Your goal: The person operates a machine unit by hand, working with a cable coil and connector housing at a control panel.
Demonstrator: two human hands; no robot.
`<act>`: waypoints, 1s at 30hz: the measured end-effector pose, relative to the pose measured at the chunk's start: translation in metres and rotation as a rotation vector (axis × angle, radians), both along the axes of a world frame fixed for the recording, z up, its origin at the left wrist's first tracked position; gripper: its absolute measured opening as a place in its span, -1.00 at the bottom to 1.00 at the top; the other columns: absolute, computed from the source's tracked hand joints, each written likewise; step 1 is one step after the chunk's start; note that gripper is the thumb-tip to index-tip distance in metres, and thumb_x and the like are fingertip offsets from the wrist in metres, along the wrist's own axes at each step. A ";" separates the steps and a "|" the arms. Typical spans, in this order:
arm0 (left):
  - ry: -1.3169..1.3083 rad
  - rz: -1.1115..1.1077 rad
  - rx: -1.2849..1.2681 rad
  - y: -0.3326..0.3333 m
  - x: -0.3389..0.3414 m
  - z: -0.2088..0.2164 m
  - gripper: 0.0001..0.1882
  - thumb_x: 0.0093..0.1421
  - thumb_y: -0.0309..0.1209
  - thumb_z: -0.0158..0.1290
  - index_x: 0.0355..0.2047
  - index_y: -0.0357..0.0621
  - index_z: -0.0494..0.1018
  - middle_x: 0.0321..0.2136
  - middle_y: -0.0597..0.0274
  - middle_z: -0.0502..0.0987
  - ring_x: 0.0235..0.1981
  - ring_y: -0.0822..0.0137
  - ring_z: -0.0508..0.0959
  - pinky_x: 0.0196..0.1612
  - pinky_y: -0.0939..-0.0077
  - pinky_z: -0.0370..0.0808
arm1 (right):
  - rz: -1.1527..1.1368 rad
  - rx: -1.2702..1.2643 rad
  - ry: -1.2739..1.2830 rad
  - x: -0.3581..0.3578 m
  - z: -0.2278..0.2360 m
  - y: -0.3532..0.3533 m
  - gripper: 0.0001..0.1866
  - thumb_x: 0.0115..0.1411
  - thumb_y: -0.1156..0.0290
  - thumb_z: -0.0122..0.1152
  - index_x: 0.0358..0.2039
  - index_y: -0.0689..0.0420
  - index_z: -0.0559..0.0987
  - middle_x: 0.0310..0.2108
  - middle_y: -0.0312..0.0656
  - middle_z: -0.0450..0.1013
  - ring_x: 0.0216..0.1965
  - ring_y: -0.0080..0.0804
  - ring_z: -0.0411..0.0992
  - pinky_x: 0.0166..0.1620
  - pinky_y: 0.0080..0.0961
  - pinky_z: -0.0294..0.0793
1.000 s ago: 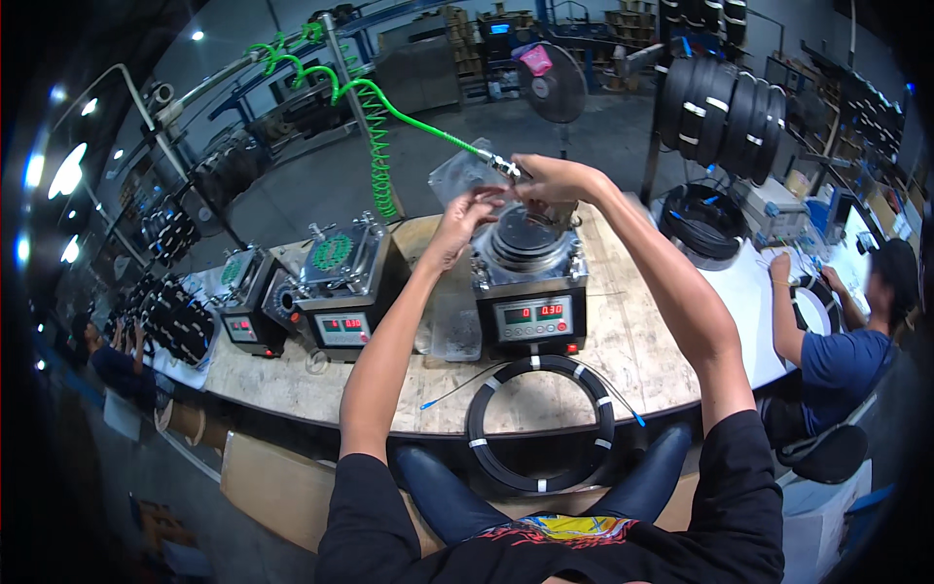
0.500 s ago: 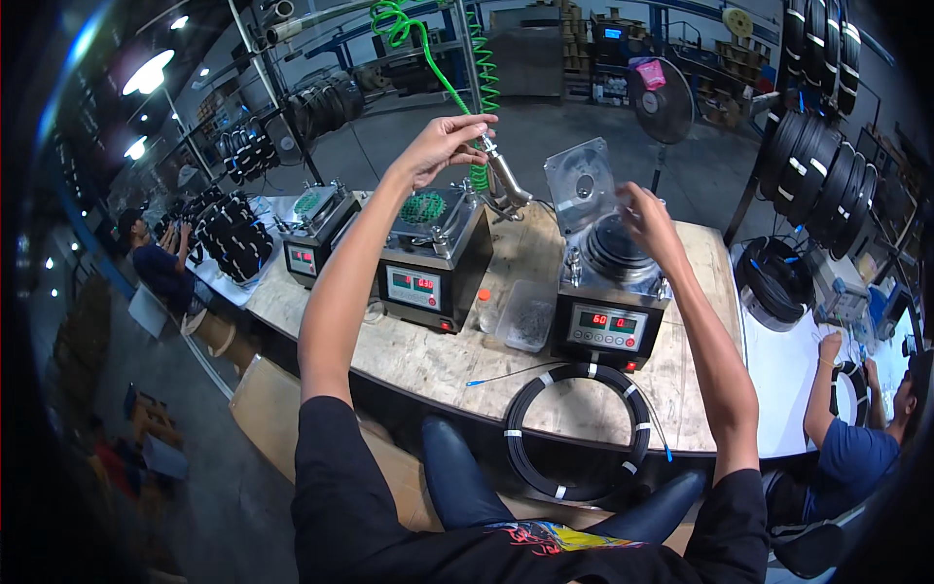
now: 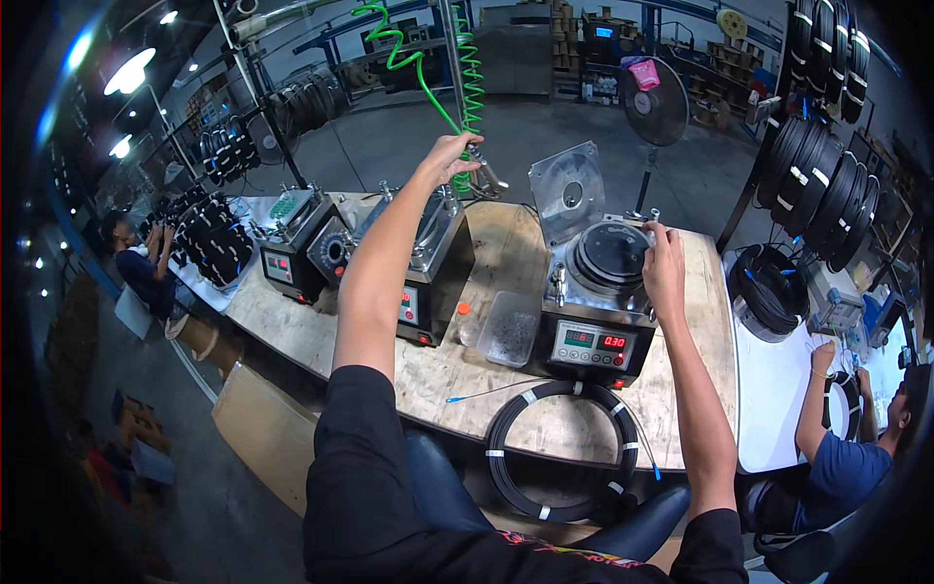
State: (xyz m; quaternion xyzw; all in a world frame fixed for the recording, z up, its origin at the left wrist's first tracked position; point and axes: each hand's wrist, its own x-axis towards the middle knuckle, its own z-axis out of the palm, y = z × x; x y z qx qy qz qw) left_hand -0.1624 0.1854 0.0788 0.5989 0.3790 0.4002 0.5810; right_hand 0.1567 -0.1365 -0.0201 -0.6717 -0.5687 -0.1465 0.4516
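At the far side of the bench, my left hand (image 3: 450, 161) is closed at the hose end of a metal air blow gun (image 3: 493, 178) on a green coiled hose (image 3: 428, 88). The gun's nozzle points away to the right. My right hand (image 3: 664, 268) closes round a metal clamp post (image 3: 654, 220) at the right corner of a boxy benchtop machine (image 3: 595, 343). A round black disc (image 3: 611, 255) sits on top of this machine. Behind the disc, a clear plate with a round hole (image 3: 569, 192) stands tilted up, touched by neither hand.
A coil of black cable (image 3: 496, 457) with blue tips lies at the bench's front edge. A clear plastic tub (image 3: 509, 329) and an orange-capped bottle (image 3: 465, 310) stand left of the machine. More machines (image 3: 287, 263) line the left. A co-worker (image 3: 846, 457) sits at the right.
My right hand has left the clear plate and gone to the clamp post. The plate now stands by itself. The blow gun has drawn back from the machine, and the machine's display reads differently.
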 end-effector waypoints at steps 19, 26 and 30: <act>0.277 0.316 0.019 0.078 -0.078 -0.045 -0.60 0.24 -0.24 0.11 -0.08 -0.32 0.60 0.11 0.00 0.43 0.13 0.06 0.46 0.03 0.03 0.56 | 0.088 -0.040 0.109 0.001 0.006 0.000 -0.69 0.35 0.67 -0.05 0.03 0.18 0.53 -0.24 0.02 0.39 -0.26 -0.11 0.43 -0.09 -0.25 0.42; 0.255 0.324 0.047 0.059 -0.092 -0.041 -0.52 0.26 -0.21 0.12 0.07 -0.31 0.51 0.21 -0.03 0.39 0.19 0.10 0.41 0.10 0.04 0.47 | 0.120 -0.083 0.170 -0.002 0.011 -0.001 -0.63 0.26 0.70 -0.03 0.05 0.17 0.53 -0.25 0.02 0.37 -0.20 -0.05 0.43 -0.03 -0.20 0.41; 0.242 0.377 0.119 0.019 -0.092 -0.033 -0.55 0.33 -0.17 0.12 0.08 -0.25 0.51 0.04 0.16 0.50 0.00 0.32 0.50 0.07 0.29 0.49 | 0.139 -0.062 0.138 0.000 0.008 0.003 -0.62 0.24 0.71 -0.03 0.03 0.18 0.53 -0.28 0.00 0.37 -0.22 -0.08 0.42 -0.05 -0.20 0.41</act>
